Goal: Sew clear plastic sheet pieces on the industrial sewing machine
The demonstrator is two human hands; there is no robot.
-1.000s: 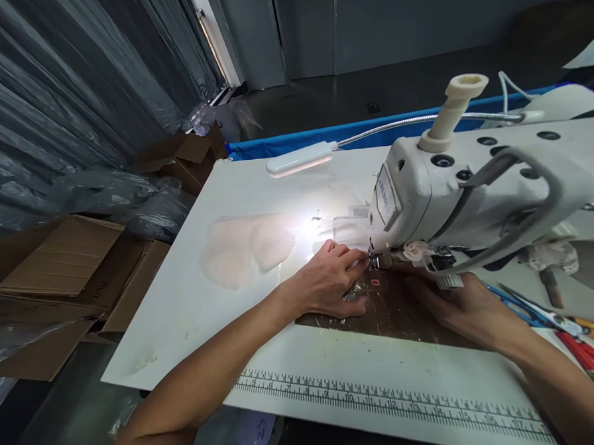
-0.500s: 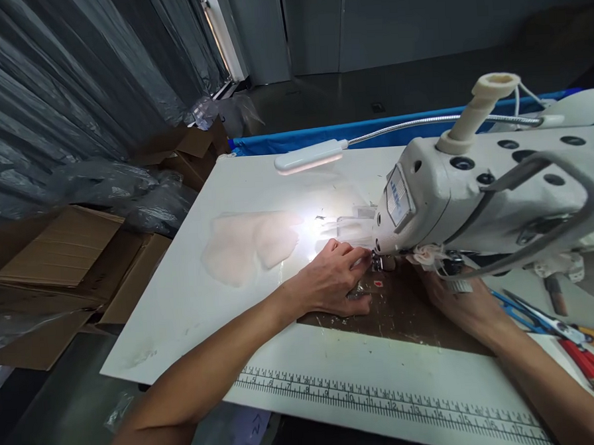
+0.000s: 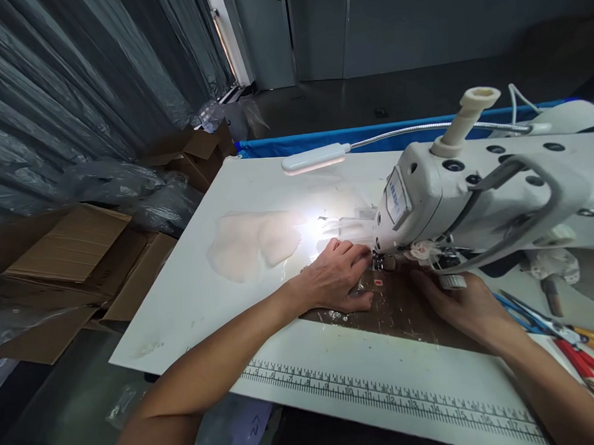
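My left hand (image 3: 337, 277) lies on the dark mat (image 3: 401, 310) under the white sewing machine (image 3: 475, 193). Its fingers lie together with their tips right at the presser foot (image 3: 381, 261), and the thumb rests flat and apart from them. My right hand (image 3: 463, 303) lies on the mat on the other side of the foot, beneath the machine arm. Its fingers stretch flat toward the needle. A thin shiny clear material seems to lie under both hands, though I cannot make it out well.
A gooseneck lamp (image 3: 316, 158) lights the white table (image 3: 191, 301). Pale pink fabric pieces (image 3: 251, 241) lie left of the machine. A printed ruler (image 3: 386, 397) runs along the front edge. Scissors and red-handled tools (image 3: 572, 341) lie at the right. Cardboard boxes (image 3: 70, 261) stand on the floor at the left.
Both hands stay at the presser foot with only slight shifts. The camera view has drifted a little.
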